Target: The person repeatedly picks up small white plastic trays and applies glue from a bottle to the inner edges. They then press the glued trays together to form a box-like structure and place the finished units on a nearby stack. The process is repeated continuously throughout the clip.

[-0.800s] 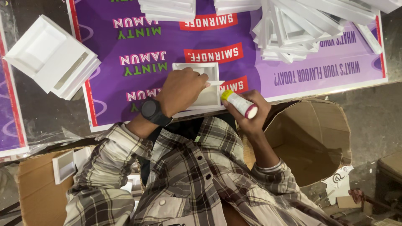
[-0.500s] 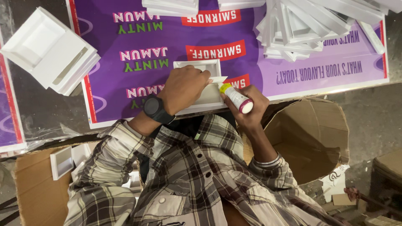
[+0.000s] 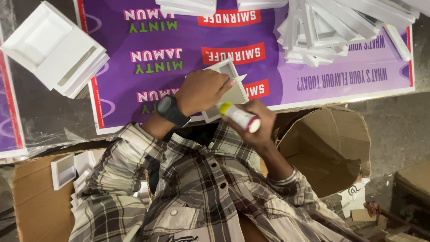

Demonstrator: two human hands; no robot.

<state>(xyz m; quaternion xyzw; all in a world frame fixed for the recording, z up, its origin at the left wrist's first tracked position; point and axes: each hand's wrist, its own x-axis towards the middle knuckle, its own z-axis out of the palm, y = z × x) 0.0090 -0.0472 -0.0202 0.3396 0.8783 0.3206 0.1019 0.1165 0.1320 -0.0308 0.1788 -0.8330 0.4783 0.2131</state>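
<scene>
My left hand (image 3: 204, 89), with a black watch on the wrist, grips a small white square tray piece (image 3: 234, 93) and holds it tilted over the purple printed sheet (image 3: 179, 36). My right hand (image 3: 260, 123) is closed around a white glue tube (image 3: 240, 117). Its yellow-green tip touches the near edge of the tray piece. Both hands are close together at the near edge of the sheet, just above my checked shirt.
A stack of white square trays (image 3: 53, 49) lies at the upper left. A loose pile of white frames (image 3: 331, 27) fills the upper right. An open cardboard box (image 3: 331, 148) is at my right; another box (image 3: 40, 201) with white pieces is at my lower left.
The tray piece lay flat under my left hand and is now turned and tilted up. The glue tube's tip has moved in against the piece's edge.
</scene>
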